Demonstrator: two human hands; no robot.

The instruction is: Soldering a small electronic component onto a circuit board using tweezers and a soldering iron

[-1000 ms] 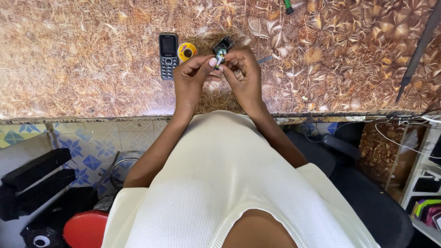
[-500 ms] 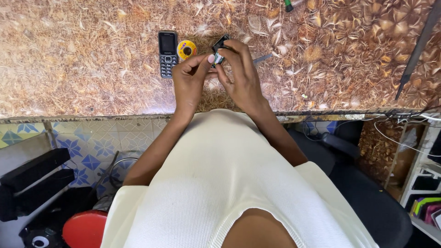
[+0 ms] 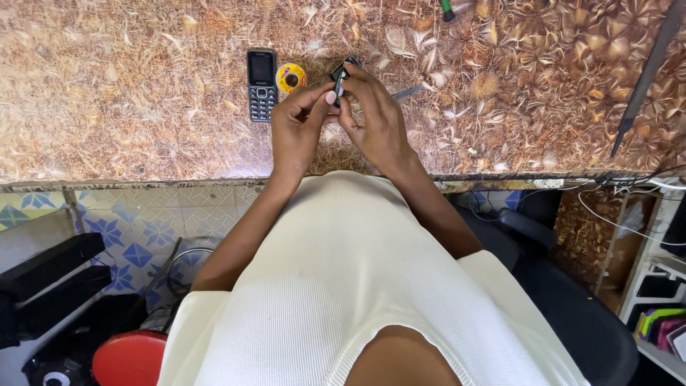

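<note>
Over the brown patterned worktop (image 3: 114, 107), my left hand (image 3: 296, 132) and my right hand (image 3: 375, 121) meet on a small black phone part (image 3: 341, 73). Both hands pinch it between fingertips, the part standing on edge. A black keypad phone (image 3: 261, 84) lies flat just left of my hands. Beside the phone sits a small yellow spool (image 3: 291, 76). A thin metal tool (image 3: 407, 92) pokes out from behind my right hand.
A green-handled tool (image 3: 446, 9) lies at the far edge of the top. A long dark bar (image 3: 647, 71) slants down at the right. Below the worktop are a red stool (image 3: 128, 357), a black chair (image 3: 572, 314), wires and shelves (image 3: 664, 286) at right.
The hands have shifted a little and turned the small part, which now stands more on edge between the fingertips. The phone and spool have not moved.
</note>
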